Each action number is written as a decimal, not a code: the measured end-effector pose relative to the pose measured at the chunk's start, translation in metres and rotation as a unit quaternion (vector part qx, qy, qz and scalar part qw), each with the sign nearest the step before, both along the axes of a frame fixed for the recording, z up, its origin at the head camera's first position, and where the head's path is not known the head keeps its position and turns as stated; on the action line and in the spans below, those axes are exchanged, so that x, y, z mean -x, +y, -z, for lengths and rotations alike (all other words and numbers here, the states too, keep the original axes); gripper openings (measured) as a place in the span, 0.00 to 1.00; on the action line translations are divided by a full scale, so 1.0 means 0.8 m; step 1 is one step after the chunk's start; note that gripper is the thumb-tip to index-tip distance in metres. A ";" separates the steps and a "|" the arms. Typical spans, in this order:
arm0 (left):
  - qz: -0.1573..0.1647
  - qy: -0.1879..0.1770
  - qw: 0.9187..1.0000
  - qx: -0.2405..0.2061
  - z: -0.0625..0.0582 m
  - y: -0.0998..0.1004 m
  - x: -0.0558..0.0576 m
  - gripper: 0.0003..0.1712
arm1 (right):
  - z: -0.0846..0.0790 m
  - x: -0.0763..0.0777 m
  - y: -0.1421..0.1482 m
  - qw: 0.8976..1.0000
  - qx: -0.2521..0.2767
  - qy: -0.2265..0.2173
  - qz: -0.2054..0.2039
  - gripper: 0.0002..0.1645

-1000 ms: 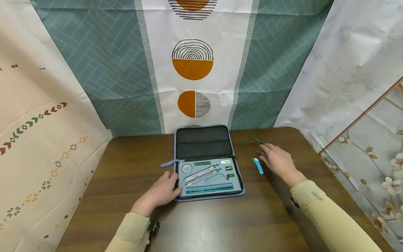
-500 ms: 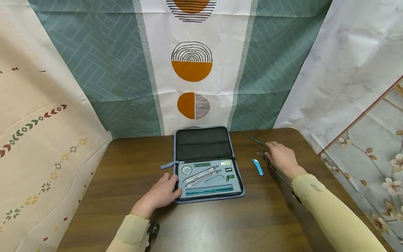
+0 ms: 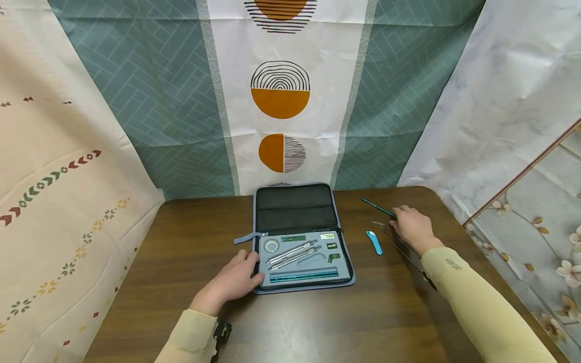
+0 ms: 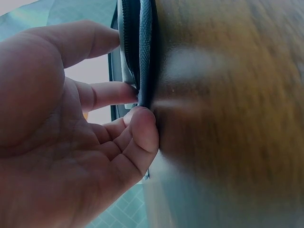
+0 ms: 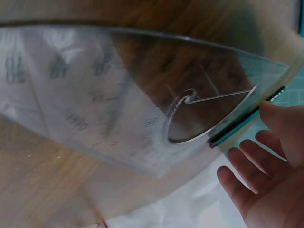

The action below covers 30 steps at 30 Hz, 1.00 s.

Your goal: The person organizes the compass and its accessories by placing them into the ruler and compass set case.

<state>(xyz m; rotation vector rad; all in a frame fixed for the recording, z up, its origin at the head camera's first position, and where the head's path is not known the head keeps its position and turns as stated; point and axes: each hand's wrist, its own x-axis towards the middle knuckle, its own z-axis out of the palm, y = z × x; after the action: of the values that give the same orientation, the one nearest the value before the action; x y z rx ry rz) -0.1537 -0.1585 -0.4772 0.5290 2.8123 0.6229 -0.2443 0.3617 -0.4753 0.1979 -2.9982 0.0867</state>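
Observation:
A zip-up geometry set case (image 3: 290, 209) lies open on the table. My left hand (image 3: 233, 277) grips its left front edge, with the thumb (image 4: 90, 42) and index fingertip against the zipped rim in the left wrist view. In the case's light tray are two silver compasses (image 3: 294, 254), a teal ruler (image 3: 304, 275), a round dial, an eraser and a sharpener. My right hand (image 3: 413, 227) hovers over a green pencil (image 3: 378, 206). In the right wrist view its fingers (image 5: 251, 166) are spread loosely, and the thumb overlaps the pencil. A clear set square (image 5: 137, 109) lies beneath that hand.
A blue utility knife (image 3: 374, 242) lies between the case and the right hand. The brown wooden table (image 3: 195, 232) ends at a patterned curtain (image 3: 281, 151) behind. More curtains hang at both sides.
My right hand has drawn back to the right along the pencil, so more of the pencil and set square shows. The left hand stays at the case's edge.

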 end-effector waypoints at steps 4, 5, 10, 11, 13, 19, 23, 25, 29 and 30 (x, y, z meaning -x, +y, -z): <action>-0.002 -0.002 1.000 0.001 0.003 0.000 0.001 0.25 | 0.001 0.001 0.006 1.000 -0.001 -0.006 0.002 0.28; -0.002 -0.002 1.000 0.001 0.004 0.000 0.001 0.25 | 0.002 0.002 0.008 1.000 -0.002 -0.008 0.003 0.27; -0.002 -0.002 1.000 0.002 0.005 0.001 0.002 0.25 | 0.005 0.003 0.016 1.000 -0.010 -0.014 0.006 0.23; -0.002 -0.002 1.000 0.002 0.005 0.001 0.002 0.25 | 0.007 0.004 0.017 1.000 -0.011 -0.014 0.006 0.22; -0.001 -0.002 1.000 0.001 0.003 0.001 0.002 0.24 | 0.008 0.004 0.020 1.000 -0.011 -0.013 0.005 0.21; 0.002 0.002 1.000 -0.002 0.002 0.001 0.002 0.24 | 0.010 0.005 0.021 1.000 -0.008 -0.004 0.003 0.18; 0.001 0.004 1.000 0.002 0.003 0.001 0.003 0.24 | 0.010 0.003 0.020 1.000 -0.009 0.003 0.004 0.15; 0.001 0.003 1.000 0.003 0.004 0.001 0.003 0.24 | 0.011 0.002 0.019 1.000 -0.010 0.010 0.002 0.13; 0.002 0.003 1.000 0.004 0.003 0.001 0.004 0.25 | 0.012 0.003 0.019 1.000 -0.014 0.025 -0.007 0.11; 0.002 0.003 1.000 0.005 0.003 0.001 0.003 0.25 | 0.013 0.003 0.019 0.999 -0.014 0.028 -0.009 0.10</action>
<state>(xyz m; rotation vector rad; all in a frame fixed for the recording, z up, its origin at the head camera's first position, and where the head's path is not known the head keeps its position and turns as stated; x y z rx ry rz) -0.1565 -0.1578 -0.4794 0.5355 2.8170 0.6078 -0.2468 0.3767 -0.4854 0.2257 -2.9436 0.0392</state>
